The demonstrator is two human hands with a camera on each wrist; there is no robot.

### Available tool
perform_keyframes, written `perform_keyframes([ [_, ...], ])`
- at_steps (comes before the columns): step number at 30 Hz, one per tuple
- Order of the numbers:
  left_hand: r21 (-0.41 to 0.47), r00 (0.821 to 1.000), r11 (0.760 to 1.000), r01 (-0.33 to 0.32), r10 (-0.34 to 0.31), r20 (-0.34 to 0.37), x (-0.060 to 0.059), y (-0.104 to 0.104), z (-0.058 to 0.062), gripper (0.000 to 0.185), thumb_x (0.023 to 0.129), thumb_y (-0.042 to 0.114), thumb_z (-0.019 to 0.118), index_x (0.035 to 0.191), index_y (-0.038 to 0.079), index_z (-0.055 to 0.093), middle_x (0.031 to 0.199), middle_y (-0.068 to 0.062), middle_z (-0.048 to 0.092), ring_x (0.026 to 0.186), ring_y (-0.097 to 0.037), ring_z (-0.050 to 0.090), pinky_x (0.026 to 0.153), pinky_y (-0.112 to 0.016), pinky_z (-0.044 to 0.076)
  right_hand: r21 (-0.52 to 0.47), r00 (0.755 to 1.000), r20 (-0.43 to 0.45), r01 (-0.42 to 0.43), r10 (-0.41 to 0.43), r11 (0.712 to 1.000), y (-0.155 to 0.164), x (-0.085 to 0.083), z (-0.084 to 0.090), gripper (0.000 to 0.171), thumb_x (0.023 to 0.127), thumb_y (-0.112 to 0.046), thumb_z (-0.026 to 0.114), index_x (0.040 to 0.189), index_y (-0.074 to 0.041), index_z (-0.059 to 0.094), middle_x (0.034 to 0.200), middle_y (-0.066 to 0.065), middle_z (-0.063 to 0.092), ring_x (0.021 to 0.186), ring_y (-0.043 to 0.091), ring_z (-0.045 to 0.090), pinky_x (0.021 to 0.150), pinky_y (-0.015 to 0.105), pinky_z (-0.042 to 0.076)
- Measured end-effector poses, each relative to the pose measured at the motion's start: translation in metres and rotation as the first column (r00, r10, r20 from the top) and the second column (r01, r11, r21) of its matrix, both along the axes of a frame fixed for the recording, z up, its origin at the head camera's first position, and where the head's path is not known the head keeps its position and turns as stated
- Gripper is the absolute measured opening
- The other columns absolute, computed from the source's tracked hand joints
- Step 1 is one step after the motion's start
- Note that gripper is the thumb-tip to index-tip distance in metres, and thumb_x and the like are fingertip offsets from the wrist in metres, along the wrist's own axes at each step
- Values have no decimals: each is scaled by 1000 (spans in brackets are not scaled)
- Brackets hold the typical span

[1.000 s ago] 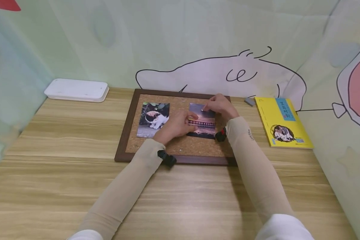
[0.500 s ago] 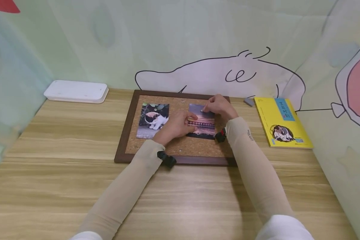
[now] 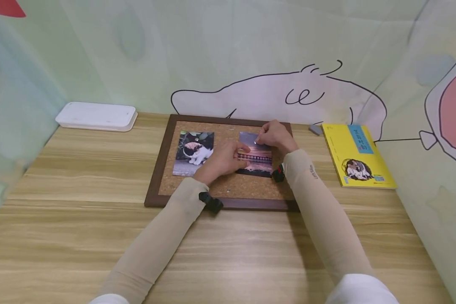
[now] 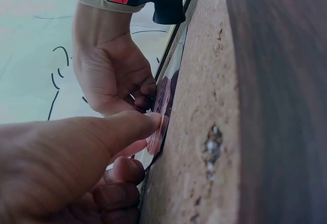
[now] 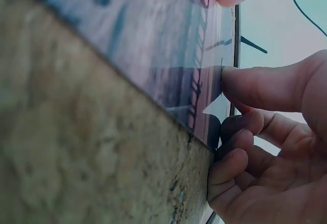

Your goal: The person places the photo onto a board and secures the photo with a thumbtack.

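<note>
The right hand (image 3: 275, 136) pinched a pushpin (image 3: 256, 140) at the top edge of the sunset photo (image 3: 256, 158), while the left hand (image 3: 222, 160), thumb straight, pressed that photo's left side flat against the corkboard (image 3: 157, 169). A cat photo (image 3: 193, 153) lay just left of the left hand, a yellow book (image 3: 357, 154) on the bench right of the right.

We see a white flat case (image 3: 96, 115) at far left of the wooden table (image 3: 79, 219), a yellow book (image 3: 357, 154) at right w/ a small grey block (image 3: 315, 128) just beside its far corner, & a cartoon-print cloth backdrop (image 3: 250, 55) behind.
</note>
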State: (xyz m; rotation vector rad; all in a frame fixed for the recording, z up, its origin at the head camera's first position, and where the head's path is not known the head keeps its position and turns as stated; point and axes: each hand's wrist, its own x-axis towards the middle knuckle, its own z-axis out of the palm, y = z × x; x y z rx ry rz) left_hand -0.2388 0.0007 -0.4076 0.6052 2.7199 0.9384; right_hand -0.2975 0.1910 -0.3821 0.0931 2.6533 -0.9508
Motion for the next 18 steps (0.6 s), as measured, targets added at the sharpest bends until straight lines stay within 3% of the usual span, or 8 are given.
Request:
perform_keyframes([
  [6, -3, 1000, 1000, -5, 5, 18, 2, -2, 1, 39, 89, 29, 76, 126, 18, 68, 78, -3, 55, 74, -19, 50, 67, -31, 37, 8, 1000, 18, -2, 2, 1000, -3, 1, 0, 18, 90, -20, 71, 81, -8, 62, 92, 6, 59, 85, 22, 51, 73, 32, 41],
  [10, -17, 1000, 1000, 2, -2, -5, 3, -5, 1, 40, 89, 30, 76, 126, 18, 67, 78, -2, 56, 75, -18, 51, 69, -32, 38, 2, 1000, 11, -8, 8, 1000, -4, 1, 0, 16, 90, -21, 70, 85, -8, 62, 95, 7, 59, 87, 22, 52, 75, 33, 41],
  [15, 13, 996, 997, 79, -78, -40, 4, -15, 2, 39, 91, 29, 74, 127, 16, 66, 72, 0, 56, 67, -15, 50, 66, -31, 38, -2, 999, -16, -52, 51, 999, 0, 4, 1, 18, 92, -25, 68, 96, -7, 67, 102, 8, 60, 92, 23, 52, 81, 35, 43],
  [18, 47, 992, 991, 122, -121, -35, 7, -28, 6, 39, 91, 29, 74, 127, 17, 66, 78, -1, 61, 69, -16, 53, 65, -31, 43, 14, 994, -31, -104, 104, 994, 8, 9, 4, 28, 95, -30, 65, 108, -6, 69, 111, 10, 62, 99, 25, 53, 90, 41, 44],
])
